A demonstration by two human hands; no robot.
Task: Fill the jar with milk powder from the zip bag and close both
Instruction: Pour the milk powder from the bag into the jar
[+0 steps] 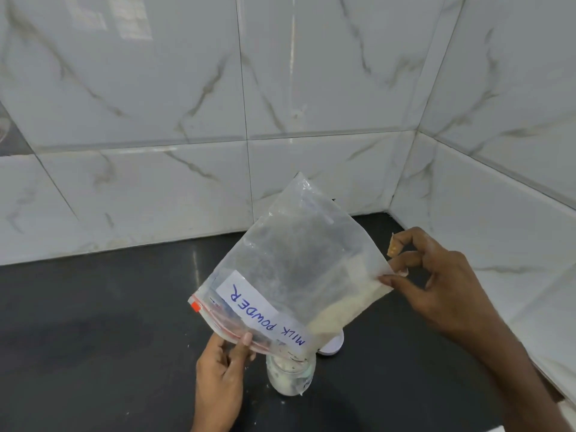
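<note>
A clear zip bag [290, 263] with a white label reading MILK POWDER is tipped upside down, its red zip edge at the lower left. Its mouth hangs over a small glass jar [288, 378] standing on the black counter [93, 338]; pale powder lies in the bag's lower right part and inside the jar. My left hand [223, 375] pinches the zip edge beside the jar. My right hand [436, 275] pinches the bag's raised bottom corner. A white lid [332, 346] lies on the counter behind the jar, partly hidden by the bag.
White marble-look tiled walls [280, 104] close off the counter at the back and on the right, forming a corner. A few powder specks lie on the counter around the jar.
</note>
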